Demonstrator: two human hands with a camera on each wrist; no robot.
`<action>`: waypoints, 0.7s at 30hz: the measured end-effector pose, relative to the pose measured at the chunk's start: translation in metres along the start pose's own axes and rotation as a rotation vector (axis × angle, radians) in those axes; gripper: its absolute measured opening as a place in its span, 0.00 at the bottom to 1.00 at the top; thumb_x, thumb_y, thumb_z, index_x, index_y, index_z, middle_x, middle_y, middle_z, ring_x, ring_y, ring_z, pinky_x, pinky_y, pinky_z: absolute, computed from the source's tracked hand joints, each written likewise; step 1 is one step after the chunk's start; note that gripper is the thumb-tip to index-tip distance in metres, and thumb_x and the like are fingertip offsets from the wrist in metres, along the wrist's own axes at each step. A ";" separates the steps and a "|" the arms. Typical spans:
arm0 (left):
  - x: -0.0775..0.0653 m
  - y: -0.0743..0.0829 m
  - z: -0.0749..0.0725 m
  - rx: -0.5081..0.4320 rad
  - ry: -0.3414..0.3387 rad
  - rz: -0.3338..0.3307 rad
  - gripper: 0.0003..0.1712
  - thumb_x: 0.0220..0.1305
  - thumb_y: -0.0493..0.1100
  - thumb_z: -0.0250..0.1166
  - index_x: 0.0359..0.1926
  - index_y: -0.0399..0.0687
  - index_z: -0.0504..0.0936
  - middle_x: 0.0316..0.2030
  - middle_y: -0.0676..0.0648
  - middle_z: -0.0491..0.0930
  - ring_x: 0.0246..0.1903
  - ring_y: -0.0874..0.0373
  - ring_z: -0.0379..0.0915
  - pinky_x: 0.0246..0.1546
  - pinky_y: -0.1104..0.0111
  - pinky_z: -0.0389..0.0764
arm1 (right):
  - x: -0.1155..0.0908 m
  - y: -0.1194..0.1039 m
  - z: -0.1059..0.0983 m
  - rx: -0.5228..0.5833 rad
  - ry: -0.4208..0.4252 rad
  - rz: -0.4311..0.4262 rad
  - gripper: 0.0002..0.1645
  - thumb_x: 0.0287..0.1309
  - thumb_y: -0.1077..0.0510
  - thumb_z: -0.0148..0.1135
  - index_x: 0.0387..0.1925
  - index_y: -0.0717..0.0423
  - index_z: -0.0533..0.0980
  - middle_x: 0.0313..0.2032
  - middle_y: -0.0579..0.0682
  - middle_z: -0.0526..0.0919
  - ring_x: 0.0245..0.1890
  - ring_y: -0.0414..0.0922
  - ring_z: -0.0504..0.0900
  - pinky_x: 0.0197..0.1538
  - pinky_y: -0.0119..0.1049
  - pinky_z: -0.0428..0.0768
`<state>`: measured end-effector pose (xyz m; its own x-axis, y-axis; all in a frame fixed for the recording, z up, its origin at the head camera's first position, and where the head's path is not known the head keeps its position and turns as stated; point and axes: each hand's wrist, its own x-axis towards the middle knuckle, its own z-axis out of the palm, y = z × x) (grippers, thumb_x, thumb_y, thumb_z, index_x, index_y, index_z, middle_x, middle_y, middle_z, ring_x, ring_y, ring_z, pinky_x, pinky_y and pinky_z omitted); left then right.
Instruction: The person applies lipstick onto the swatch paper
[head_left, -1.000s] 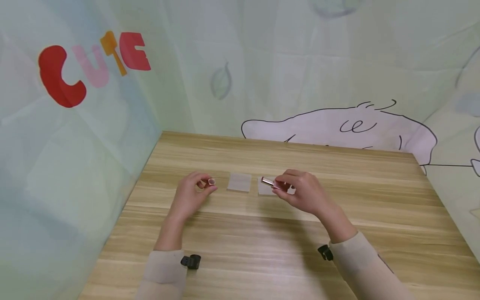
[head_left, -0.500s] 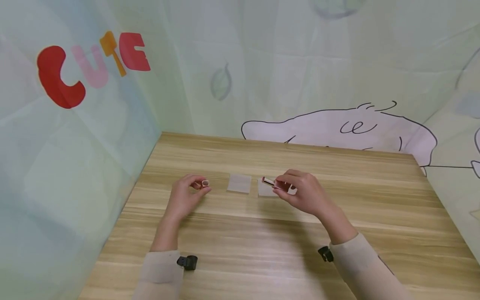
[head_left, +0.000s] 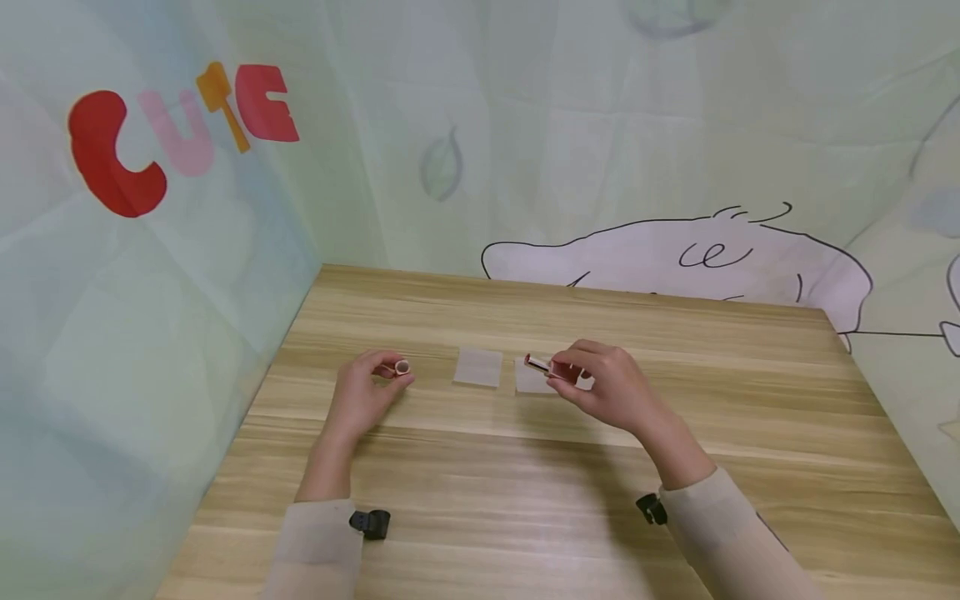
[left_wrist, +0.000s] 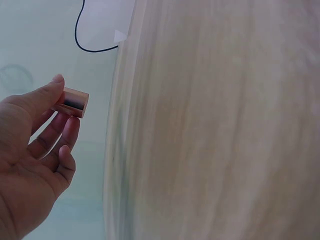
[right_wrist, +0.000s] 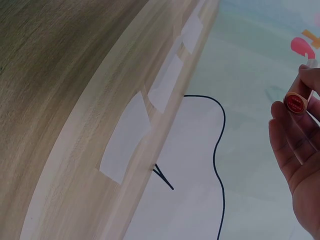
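Observation:
My left hand (head_left: 362, 396) pinches a small lipstick cap (head_left: 402, 367) between thumb and fingers, its open end showing. In the left wrist view the cap (left_wrist: 74, 102) is rose-gold and squarish, with a dark hollow. My right hand (head_left: 611, 387) grips a lipstick (head_left: 537, 364) by its base, the shiny metal tube and red tip pointing left. The right wrist view shows the lipstick's round base (right_wrist: 295, 103) with a red label. A pale paper square (head_left: 529, 377) lies beneath the lipstick, partly covered by it. Another paper square (head_left: 477, 367) lies between my hands.
The right wrist view shows three paper pieces in a row, including a near paper (right_wrist: 127, 137). They lie on a wood-grain table (head_left: 465, 500). Printed fabric walls (head_left: 570, 125) stand at the table's back and left edges.
My left hand has moved left with the cap, away from the lipstick. The right hand stays almost in place, the lipstick turned slightly.

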<state>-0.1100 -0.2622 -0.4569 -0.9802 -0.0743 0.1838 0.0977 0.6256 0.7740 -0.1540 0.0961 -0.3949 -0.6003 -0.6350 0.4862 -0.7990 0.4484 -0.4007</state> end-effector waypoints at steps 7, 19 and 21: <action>0.002 -0.006 0.002 0.001 -0.007 -0.021 0.14 0.61 0.36 0.74 0.47 0.34 0.84 0.42 0.39 0.84 0.41 0.46 0.81 0.45 0.55 0.82 | -0.001 0.002 0.001 -0.002 -0.003 0.011 0.07 0.55 0.60 0.76 0.36 0.55 0.85 0.31 0.41 0.83 0.30 0.35 0.81 0.31 0.36 0.83; 0.004 -0.008 0.002 0.021 -0.010 -0.097 0.16 0.63 0.37 0.72 0.49 0.32 0.83 0.44 0.37 0.84 0.43 0.44 0.82 0.46 0.54 0.83 | -0.003 0.003 0.004 -0.004 -0.010 0.032 0.07 0.55 0.60 0.76 0.36 0.55 0.85 0.31 0.41 0.83 0.30 0.35 0.82 0.32 0.33 0.82; 0.004 -0.009 0.002 0.030 -0.008 -0.100 0.16 0.63 0.37 0.72 0.49 0.32 0.83 0.43 0.36 0.84 0.43 0.44 0.82 0.47 0.54 0.82 | -0.003 0.004 0.004 -0.005 -0.010 0.033 0.07 0.55 0.60 0.76 0.36 0.55 0.85 0.31 0.41 0.84 0.30 0.35 0.82 0.31 0.33 0.82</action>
<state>-0.1150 -0.2666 -0.4636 -0.9861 -0.1314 0.1016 -0.0057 0.6383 0.7697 -0.1551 0.0973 -0.4009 -0.6261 -0.6262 0.4646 -0.7788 0.4722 -0.4130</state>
